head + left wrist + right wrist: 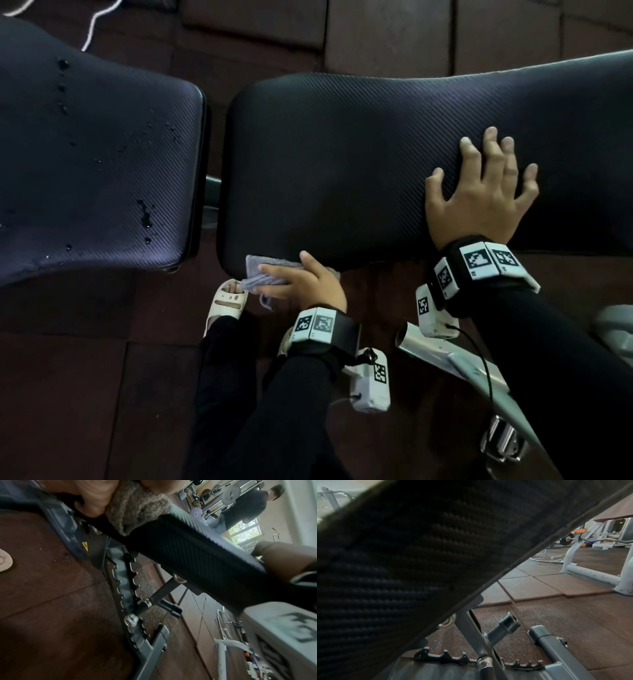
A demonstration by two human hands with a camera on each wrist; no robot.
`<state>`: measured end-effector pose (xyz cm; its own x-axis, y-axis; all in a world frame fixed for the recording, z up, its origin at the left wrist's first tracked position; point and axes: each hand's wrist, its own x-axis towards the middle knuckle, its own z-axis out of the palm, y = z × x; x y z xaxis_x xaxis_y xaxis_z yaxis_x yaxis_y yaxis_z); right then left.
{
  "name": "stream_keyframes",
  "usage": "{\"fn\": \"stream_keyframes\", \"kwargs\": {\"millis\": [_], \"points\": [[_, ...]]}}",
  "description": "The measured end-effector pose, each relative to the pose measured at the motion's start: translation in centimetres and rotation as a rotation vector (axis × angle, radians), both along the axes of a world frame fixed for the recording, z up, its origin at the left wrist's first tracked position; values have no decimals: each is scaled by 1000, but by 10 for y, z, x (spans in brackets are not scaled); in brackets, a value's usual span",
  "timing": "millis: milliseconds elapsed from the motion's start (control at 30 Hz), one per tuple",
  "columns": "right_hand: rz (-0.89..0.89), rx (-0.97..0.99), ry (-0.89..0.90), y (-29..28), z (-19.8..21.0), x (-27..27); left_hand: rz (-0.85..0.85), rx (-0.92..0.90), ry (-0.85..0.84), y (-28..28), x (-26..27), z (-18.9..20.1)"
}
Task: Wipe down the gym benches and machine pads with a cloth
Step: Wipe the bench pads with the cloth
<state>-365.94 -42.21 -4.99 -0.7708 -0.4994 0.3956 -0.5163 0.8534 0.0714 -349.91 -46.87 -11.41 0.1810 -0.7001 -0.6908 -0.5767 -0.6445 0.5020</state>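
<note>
Left hand (pixel 301 279) grips the cloth (pixel 263 272), fingers curled round it, pressing it on the near edge of the back pad (pixel 359 164), at about 7 o'clock on that pad. Right hand (pixel 479 192) lies spread and relaxed on top of the pad at 3 o'clock, holding nothing, likely bracing. Step in hand looks like wiping the pad's side edge. To do it well: keep the cloth flat on the side wall, run it along the full edge toward the right hand, then wrap under the lip; keep the brace so the pad doesn't rock. Seat pad (pixel 96 154) at 9 o'clock carries water droplets, so I judge it not yet wiped. Head view alone shows both hands, the droplets, and a sandalled foot (pixel 227 301) just below the cloth. Left wrist view shows the cloth draped over the pad corner, the notched adjuster rail (pixel 126 582), and a bystander (pixel 247 507) by the racks. Right wrist view shows mostly pad side wall and floor tiles (pixel 530 588); no fingers visible there.
</note>
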Motion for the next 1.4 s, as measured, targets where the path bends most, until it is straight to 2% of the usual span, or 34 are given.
{"fn": "stream_keyframes", "kwargs": {"millis": [133, 267, 433, 533, 633, 733, 867, 1033, 1133, 1267, 1400], "points": [[-1, 9, -21, 0, 1, 0, 120, -54, 12, -26, 13, -9], [-4, 6, -21, 0, 0, 0, 98, -26, 28, -31, 16, -1], [0, 17, -24, 0, 0, 0, -139, 20, 82, -8, 14, 12], [-4, 37, -42, 1, 2, 0, -206, 43, 59, -20, 21, 10], [-8, 60, -83, 1, 4, 1, -296, 11, -19, -47, 32, 6], [-25, 54, -142, 0, 7, 2, -414, -5, -12, -63, 46, 8], [-43, 26, -197, -15, 3, 44, -641, -153, 34, -73, 73, 19], [185, 18, -392, -61, -14, 127, -811, -336, -1, -116, 105, 29], [267, 10, -573, -97, -23, 163, -915, -390, -102, -154, 127, 24], [386, 46, -819, -142, -37, 198, -1038, -304, -215, -203, 156, 7], [453, 121, -979, -177, -53, 221, -1180, -232, -216, -235, 183, -9]]}}
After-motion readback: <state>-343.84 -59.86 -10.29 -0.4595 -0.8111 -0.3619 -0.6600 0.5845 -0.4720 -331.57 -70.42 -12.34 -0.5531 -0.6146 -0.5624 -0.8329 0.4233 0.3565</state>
